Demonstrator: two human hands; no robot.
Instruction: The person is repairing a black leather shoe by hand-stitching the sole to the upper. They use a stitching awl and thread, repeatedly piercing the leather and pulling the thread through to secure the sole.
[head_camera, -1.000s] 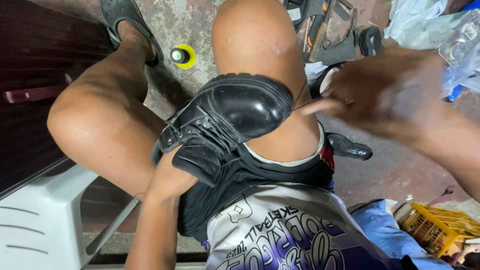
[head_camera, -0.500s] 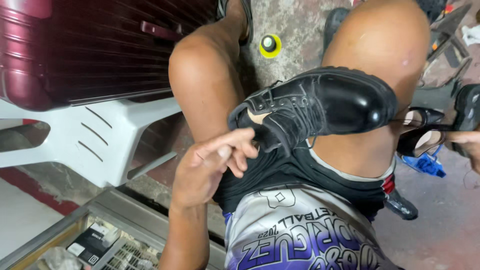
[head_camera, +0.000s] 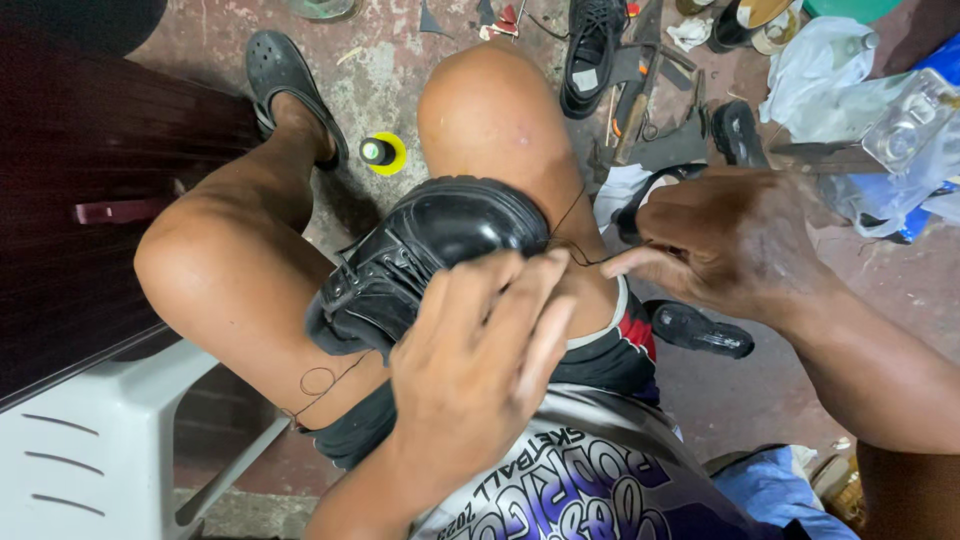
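A black leather lace-up shoe (head_camera: 420, 260) lies on my lap between my bare thighs, toe pointing up and right. My left hand (head_camera: 480, 360) rests on top of it near the sole edge, fingers spread and pressing it down. My right hand (head_camera: 720, 245) hovers just to the right of the toe, fingertips pinched on a thin dark thread (head_camera: 580, 255) that runs from the shoe. A loop of the same thread (head_camera: 320, 385) lies on my left thigh.
A yellow-based thread spool (head_camera: 380, 152) stands on the concrete floor between my legs. A white plastic chair (head_camera: 90, 450) and a dark maroon case (head_camera: 70, 200) sit at left. Other shoes (head_camera: 590, 50), soles, tools and plastic bags (head_camera: 830, 70) clutter the floor at upper right.
The view swung back over my lap. My left hand moved from the shoe's heel side onto its top. My right hand came in from the right edge and pinched the thread by the toe.
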